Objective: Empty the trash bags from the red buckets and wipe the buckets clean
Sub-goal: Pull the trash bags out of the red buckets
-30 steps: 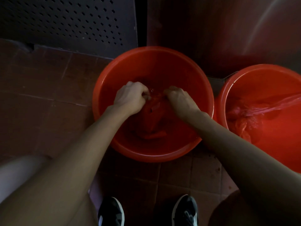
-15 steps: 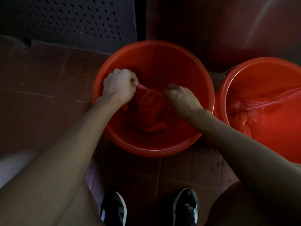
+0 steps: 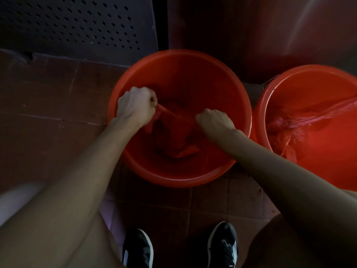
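Note:
A red bucket (image 3: 193, 60) stands on the tiled floor in front of me. Inside it lies a red trash bag (image 3: 173, 136), bunched at the bottom with its top stretched into a taut strip. My left hand (image 3: 135, 106) grips one end of that strip near the bucket's left wall. My right hand (image 3: 214, 119) grips the other end, nearer the middle. A second red bucket (image 3: 309, 74) sits at the right edge, holding a crumpled translucent red bag (image 3: 289, 128).
A dark perforated metal panel (image 3: 77, 22) and a dark reddish wall (image 3: 251, 31) stand just behind the buckets. My black shoes (image 3: 138, 248) are on the brown floor tiles below the first bucket.
My hands have drawn apart: the left moved out to the bucket's left wall, pulling the bag's top taut between them. The right hand stayed near the middle.

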A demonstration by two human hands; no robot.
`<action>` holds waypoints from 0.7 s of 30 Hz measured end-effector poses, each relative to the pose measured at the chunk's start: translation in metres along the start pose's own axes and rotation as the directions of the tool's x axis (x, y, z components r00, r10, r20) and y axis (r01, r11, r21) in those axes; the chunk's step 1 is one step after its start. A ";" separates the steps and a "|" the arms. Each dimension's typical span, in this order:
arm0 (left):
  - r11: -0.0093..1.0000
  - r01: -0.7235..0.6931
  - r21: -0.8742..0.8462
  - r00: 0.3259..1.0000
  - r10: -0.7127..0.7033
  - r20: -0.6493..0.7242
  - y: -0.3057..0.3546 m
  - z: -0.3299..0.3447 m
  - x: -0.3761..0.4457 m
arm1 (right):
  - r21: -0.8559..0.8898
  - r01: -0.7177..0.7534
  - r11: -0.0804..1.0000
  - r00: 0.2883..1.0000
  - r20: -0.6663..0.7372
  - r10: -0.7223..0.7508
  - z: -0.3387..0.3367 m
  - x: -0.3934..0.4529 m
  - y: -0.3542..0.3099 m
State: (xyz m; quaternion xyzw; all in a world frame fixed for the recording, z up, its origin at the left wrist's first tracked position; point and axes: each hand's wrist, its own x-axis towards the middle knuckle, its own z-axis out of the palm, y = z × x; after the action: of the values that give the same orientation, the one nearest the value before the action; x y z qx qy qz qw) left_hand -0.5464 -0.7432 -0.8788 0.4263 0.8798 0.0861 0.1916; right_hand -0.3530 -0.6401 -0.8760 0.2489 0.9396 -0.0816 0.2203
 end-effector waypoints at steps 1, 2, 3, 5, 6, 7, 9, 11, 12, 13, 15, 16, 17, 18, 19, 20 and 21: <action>1.000 0.011 -0.024 1.000 -0.010 0.022 -0.001 -0.002 0.001 | 0.022 0.012 1.000 1.000 -0.013 -0.012 0.000 -0.001 0.004; 0.997 0.026 -0.066 0.998 -0.023 0.053 -0.002 -0.004 0.001 | 0.057 0.018 0.998 0.999 -0.031 -0.016 0.000 -0.001 0.008; 0.992 0.043 -0.123 0.995 -0.032 0.090 -0.002 -0.005 0.002 | 0.096 0.018 0.995 0.999 -0.051 -0.014 0.000 -0.001 0.012; 0.968 0.069 -0.242 0.990 -0.037 0.136 -0.003 -0.007 0.003 | 0.165 0.012 0.986 0.994 -0.111 0.006 0.000 -0.001 0.021; 0.956 0.073 -0.285 0.990 -0.035 0.137 -0.003 -0.007 0.003 | 0.197 0.010 0.980 0.990 -0.142 0.018 0.000 -0.001 0.023; 0.943 0.075 -0.324 0.991 -0.034 0.131 -0.003 -0.009 0.002 | 0.233 0.010 0.973 0.985 -0.167 0.030 0.000 -0.001 0.025; 0.915 0.085 -0.394 0.993 -0.044 0.113 -0.002 -0.010 0.000 | 0.320 0.025 0.947 0.978 -0.202 0.043 -0.002 -0.002 0.027; 0.881 0.109 -0.460 0.992 -0.067 0.106 -0.001 -0.009 -0.001 | 0.361 0.052 0.931 0.978 -0.208 0.026 -0.003 -0.004 0.029; 0.866 0.122 -0.485 0.991 -0.078 0.109 0.000 -0.008 -0.002 | 0.363 0.064 0.930 0.979 -0.203 0.012 -0.003 -0.005 0.030; 0.854 0.131 -0.504 0.990 -0.090 0.106 0.001 -0.008 -0.003 | 0.363 0.060 0.930 0.982 -0.189 0.011 -0.004 -0.006 0.032; 0.821 0.127 -0.557 0.992 -0.103 0.074 0.002 -0.007 -0.004 | 0.388 0.015 0.921 0.985 -0.163 0.053 -0.003 -0.007 0.034; 0.799 0.112 -0.591 0.994 -0.097 0.057 0.003 -0.007 -0.005 | 0.415 -0.012 0.910 0.983 -0.160 0.086 -0.002 -0.008 0.034; 0.773 0.097 -0.627 0.995 -0.086 0.049 0.005 -0.007 -0.006 | 0.452 -0.034 0.891 0.978 -0.169 0.123 -0.002 -0.009 0.033; 0.747 0.086 -0.660 0.996 -0.075 0.046 0.007 -0.005 -0.007 | 0.506 -0.047 0.861 0.968 -0.190 0.164 -0.002 -0.009 0.031; 0.724 0.077 -0.686 0.997 -0.067 0.041 0.011 -0.004 -0.008 | 0.572 -0.053 0.819 0.954 -0.212 0.210 -0.002 -0.010 0.029; 0.704 0.066 -0.707 0.998 -0.064 0.029 0.014 -0.002 -0.009 | 0.643 -0.055 0.764 0.939 -0.228 0.259 -0.003 -0.010 0.026; 0.684 0.056 -0.727 0.998 -0.068 0.014 0.017 0.000 -0.010 | 0.711 -0.060 0.700 0.924 -0.226 0.308 -0.004 -0.009 0.023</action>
State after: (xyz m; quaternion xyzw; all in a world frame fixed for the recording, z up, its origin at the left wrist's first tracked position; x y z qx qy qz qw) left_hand -0.5283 -0.7403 -0.8709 0.2850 0.7892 0.4238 0.3412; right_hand -0.3359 -0.6233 -0.8689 0.4168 0.8331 -0.3612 -0.0413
